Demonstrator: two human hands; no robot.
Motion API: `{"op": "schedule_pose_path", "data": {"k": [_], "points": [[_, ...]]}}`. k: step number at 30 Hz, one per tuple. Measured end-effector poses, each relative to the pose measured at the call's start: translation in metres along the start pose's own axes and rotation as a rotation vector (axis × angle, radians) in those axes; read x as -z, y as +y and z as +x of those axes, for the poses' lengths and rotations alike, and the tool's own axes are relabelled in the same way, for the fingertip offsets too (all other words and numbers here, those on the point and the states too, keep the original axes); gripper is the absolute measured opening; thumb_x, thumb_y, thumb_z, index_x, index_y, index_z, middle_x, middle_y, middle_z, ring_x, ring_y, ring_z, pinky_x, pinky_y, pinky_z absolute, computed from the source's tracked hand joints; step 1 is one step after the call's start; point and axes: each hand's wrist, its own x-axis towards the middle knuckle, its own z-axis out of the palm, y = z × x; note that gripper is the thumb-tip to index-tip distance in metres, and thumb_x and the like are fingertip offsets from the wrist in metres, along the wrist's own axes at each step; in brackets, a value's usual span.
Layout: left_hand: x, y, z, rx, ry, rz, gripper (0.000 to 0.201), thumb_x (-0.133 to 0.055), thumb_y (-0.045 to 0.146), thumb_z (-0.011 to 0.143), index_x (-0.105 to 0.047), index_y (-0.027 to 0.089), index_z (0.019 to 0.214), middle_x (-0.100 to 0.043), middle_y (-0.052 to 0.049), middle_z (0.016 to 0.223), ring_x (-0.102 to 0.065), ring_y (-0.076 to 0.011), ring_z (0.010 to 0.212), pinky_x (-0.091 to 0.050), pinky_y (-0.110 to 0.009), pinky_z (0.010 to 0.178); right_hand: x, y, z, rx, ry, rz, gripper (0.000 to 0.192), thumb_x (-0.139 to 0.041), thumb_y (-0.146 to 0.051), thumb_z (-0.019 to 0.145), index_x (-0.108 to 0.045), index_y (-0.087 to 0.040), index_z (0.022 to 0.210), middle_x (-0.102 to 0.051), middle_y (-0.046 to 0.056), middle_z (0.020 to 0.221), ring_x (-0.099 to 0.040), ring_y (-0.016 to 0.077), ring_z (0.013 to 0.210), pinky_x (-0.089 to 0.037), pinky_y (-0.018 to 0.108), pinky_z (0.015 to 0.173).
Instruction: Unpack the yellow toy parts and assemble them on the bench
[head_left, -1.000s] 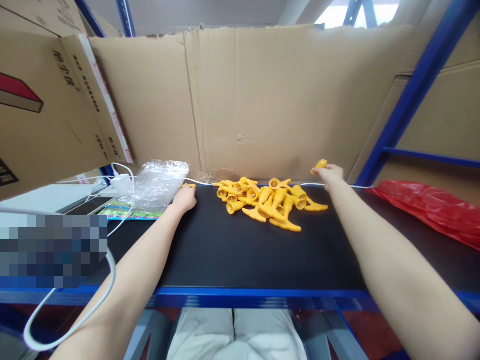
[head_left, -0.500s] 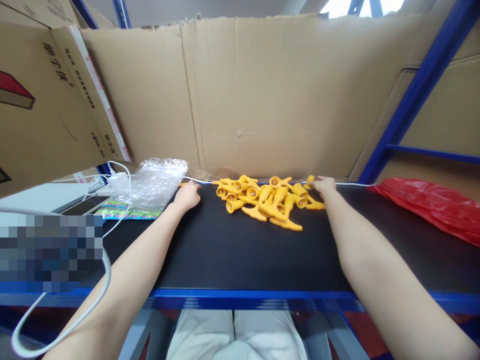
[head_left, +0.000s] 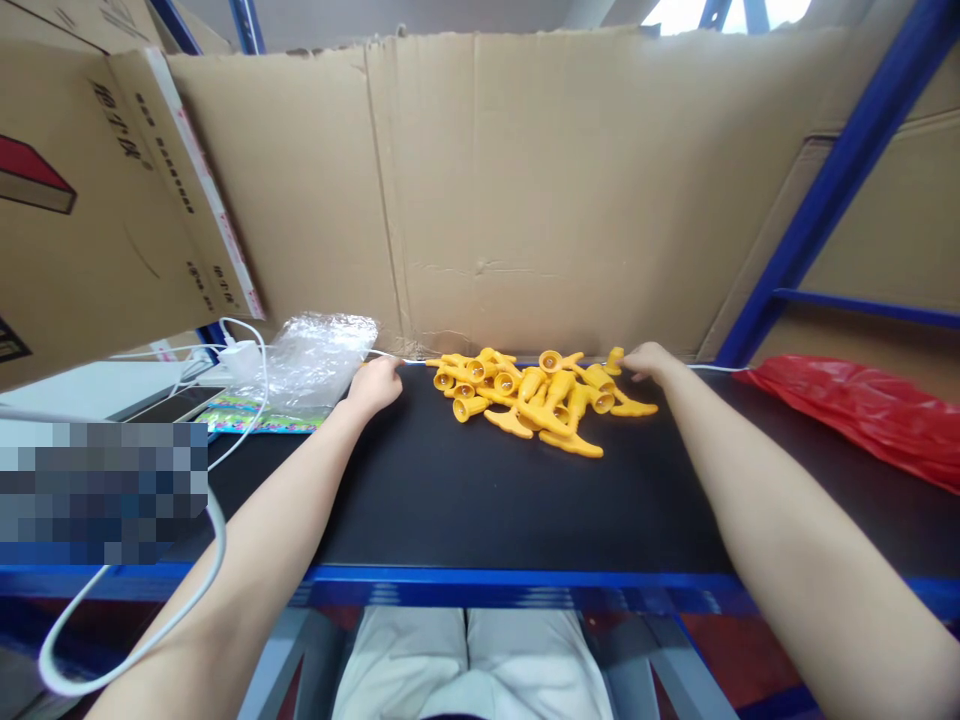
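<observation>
Two hands at the far edge of a black shelf (head_left: 480,500), one at each flank of a heap of yellow parts (head_left: 536,400).

Right hand (head_left: 651,362): palm down at the heap's right end, fingers curled loosely together. Fingertips touch or nearly touch one small yellow piece (head_left: 616,358) that stands upright just to their left, at the back of the heap. Whether the piece is pinched cannot be told.

Left hand (head_left: 377,383): palm down on the shelf at the heap's left end, fingers together and flat, holding nothing visible. Nearest part lies just to its right, a small gap between.

Heap: funnel-mouthed parts with flat tapered tails, tangled, long axes running every way; the whole spreads left to right along the back, between the hands. Right hand is the nearer to it.

Edges: cardboard wall (head_left: 525,200) rises directly behind heap and hands, leaving no room farther back. White cable (head_left: 705,368) runs along the foot of the wall, passing under or behind the right hand.

Open room: a broad bare stretch of shelf in front of the heap, toward the blue front rail (head_left: 480,580).

Flanks: clear plastic bag (head_left: 319,365) just left of the left hand; red bag (head_left: 862,410) well apart to the right.
</observation>
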Motion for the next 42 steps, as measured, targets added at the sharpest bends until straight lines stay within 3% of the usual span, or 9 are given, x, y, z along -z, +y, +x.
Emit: {"op": "schedule_pose_path", "data": {"k": [5,10,14,18,23,28,33,37,42], "points": [[0.01,0.008,-0.002,0.034,0.054,-0.023,0.039,-0.04,0.018,0.08,-0.065,0.02,0.11,-0.069,-0.01,0.1,-0.064,-0.0226,0.093,-0.048,-0.031,0.081,-0.001,-0.027,-0.025,0.022,-0.201,-0.039,0.023,-0.068,-0.023,0.072,-0.067,-0.012,0.093,-0.068,0.008,0.079,-0.064,0.0164,0.063,-0.048,0.028,0.055],[0.017,0.015,-0.004,0.037,0.117,-0.027,0.038,-0.041,0.022,0.081,-0.065,0.022,0.11,-0.07,-0.009,0.093,-0.065,-0.0235,0.086,-0.049,-0.032,0.074,-0.014,-0.037,-0.033,0.074,-0.067,-0.119,0.039,-0.071,-0.027,0.069,-0.065,-0.008,0.102,-0.068,0.012,0.079,-0.064,0.02,0.068,-0.048,0.026,0.052],[0.02,0.019,-0.005,0.039,0.136,-0.039,0.037,-0.042,0.022,0.08,-0.066,0.023,0.109,-0.07,-0.008,0.092,-0.065,-0.023,0.085,-0.049,-0.031,0.075,-0.015,-0.032,-0.038,0.064,-0.06,0.023,0.048,-0.072,-0.027,0.069,-0.061,-0.006,0.11,-0.067,0.012,0.077,-0.062,0.0184,0.062,-0.048,0.028,0.052],[0.023,0.023,-0.006,0.043,0.162,-0.061,0.037,-0.042,0.022,0.08,-0.066,0.022,0.108,-0.071,-0.007,0.09,-0.065,-0.0222,0.084,-0.048,-0.03,0.074,-0.009,-0.026,-0.045,0.091,-0.079,0.135,0.044,-0.073,-0.021,0.067,-0.061,-0.005,0.107,-0.066,0.01,0.073,-0.061,0.0163,0.063,-0.05,0.026,0.056],[0.027,0.029,-0.007,0.022,0.205,-0.108,0.036,-0.043,0.021,0.08,-0.066,0.022,0.106,-0.071,-0.006,0.088,-0.065,-0.0199,0.082,-0.048,-0.028,0.074,0.013,-0.03,-0.049,0.17,-0.023,0.112,0.055,-0.075,-0.026,0.063,-0.06,-0.005,0.112,-0.067,0.012,0.088,-0.063,0.0186,0.074,-0.051,0.027,0.066],[0.03,0.036,-0.008,-0.026,0.296,-0.166,0.033,-0.042,0.021,0.082,-0.065,0.02,0.106,-0.07,-0.005,0.08,-0.065,-0.019,0.077,-0.048,-0.029,0.074,0.057,-0.059,-0.067,0.36,0.156,-0.1,0.039,-0.07,-0.023,0.065,-0.065,-0.011,0.102,-0.065,0.014,0.099,-0.06,0.0259,0.093,-0.047,0.033,0.082],[0.035,0.046,-0.011,-0.208,0.447,-0.274,0.034,-0.041,0.021,0.086,-0.057,0.016,0.115,-0.067,-0.008,0.103,-0.062,-0.0176,0.092,-0.048,-0.03,0.085,0.081,-0.096,-0.117,0.611,0.447,-0.053,0.03,-0.064,-0.021,0.07,-0.062,-0.01,0.098,-0.059,0.015,0.101,-0.056,0.0263,0.095,-0.044,0.038,0.085],[0.044,0.059,-0.017,-0.46,0.546,-0.266,0.041,-0.041,0.025,0.089,-0.045,0.016,0.129,-0.053,-0.012,0.129,-0.048,-0.0204,0.12,-0.039,-0.037,0.1,0.065,-0.115,-0.151,0.965,0.567,0.115,0.029,-0.062,-0.013,0.066,-0.057,-0.012,0.094,-0.056,0.01,0.097,-0.055,0.0216,0.088,-0.045,0.039,0.083],[0.049,0.07,-0.022,-0.586,0.534,-0.199,0.049,-0.043,0.025,0.09,-0.034,0.021,0.138,-0.039,-0.012,0.143,-0.032,-0.0239,0.133,-0.029,-0.041,0.106,0.02,-0.121,-0.163,1.322,0.439,0.304,0.017,-0.05,-0.014,0.078,-0.05,-0.02,0.094,-0.054,0.009,0.1,-0.053,0.0202,0.093,-0.046,0.038,0.081]]}}
